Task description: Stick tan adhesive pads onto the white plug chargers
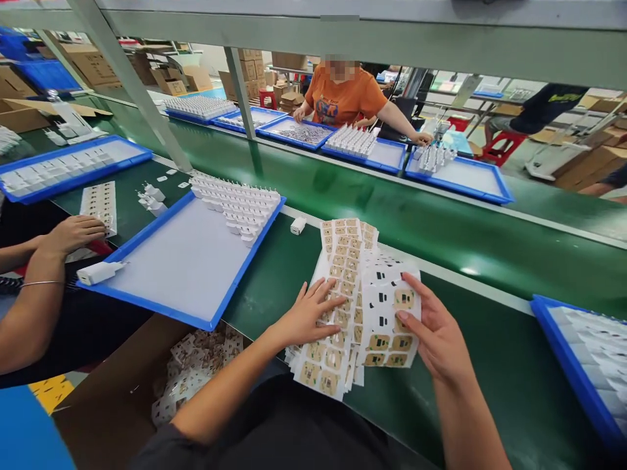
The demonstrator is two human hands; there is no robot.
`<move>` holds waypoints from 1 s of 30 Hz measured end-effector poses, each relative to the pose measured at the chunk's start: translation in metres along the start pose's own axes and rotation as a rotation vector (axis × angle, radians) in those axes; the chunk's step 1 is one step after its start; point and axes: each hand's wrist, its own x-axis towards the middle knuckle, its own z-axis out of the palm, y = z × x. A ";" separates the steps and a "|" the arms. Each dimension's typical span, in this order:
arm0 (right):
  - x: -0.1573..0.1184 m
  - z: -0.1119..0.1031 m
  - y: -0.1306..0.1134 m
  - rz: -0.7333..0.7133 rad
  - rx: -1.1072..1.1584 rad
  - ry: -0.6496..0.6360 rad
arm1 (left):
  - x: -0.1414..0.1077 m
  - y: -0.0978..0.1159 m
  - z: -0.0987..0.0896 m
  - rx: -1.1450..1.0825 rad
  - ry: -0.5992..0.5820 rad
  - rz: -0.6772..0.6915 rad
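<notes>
- Sticker sheets (349, 261) lie in a loose, fanned stack on the green table (490, 372), directly in front of the person; tan stickers with small dark marks cover them in rows.
- Left hand (313, 314): palm down on the stack, fingers spread apart, gripping nothing.
- Right hand (441, 336): thumb and fingers clamped on the right edge of a single sheet (385, 310), which overlaps the right side of the stack. Part of this sheet is white with black marks; the rest bears tan stickers.
- One white plug (298, 226) sits on the table near the far end of the stack.
- To the left is a blue-rimmed tray (183, 261), with rows of white chargers (240, 202) at its far end and another charger (100, 271) at its near left corner.
- Below the table edge, a cardboard box (112, 385) holds a heap of scrap sheets (196, 365).
- Further left, a co-worker's hand (76, 234) rests by another sticker strip (100, 199).
- At the far right stands another blue tray (563, 352).
- Across the bench, a person in an orange shirt (345, 98) reaches over more trays.
</notes>
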 end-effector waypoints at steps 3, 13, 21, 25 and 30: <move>0.005 0.019 0.020 -0.016 -0.005 -0.098 | -0.005 0.005 -0.005 -0.065 0.050 0.012; 0.011 0.044 0.058 0.018 -0.089 -0.036 | -0.026 0.016 0.004 -0.619 0.160 -0.153; 0.002 0.039 0.055 -0.194 -0.362 -0.043 | -0.009 0.028 0.007 -1.147 0.183 -0.309; 0.002 0.037 0.047 -0.624 -0.758 0.114 | -0.006 0.032 0.002 -1.249 0.152 -0.348; 0.003 0.041 0.047 -0.778 -0.831 0.017 | -0.008 0.033 0.003 -1.263 0.117 -0.322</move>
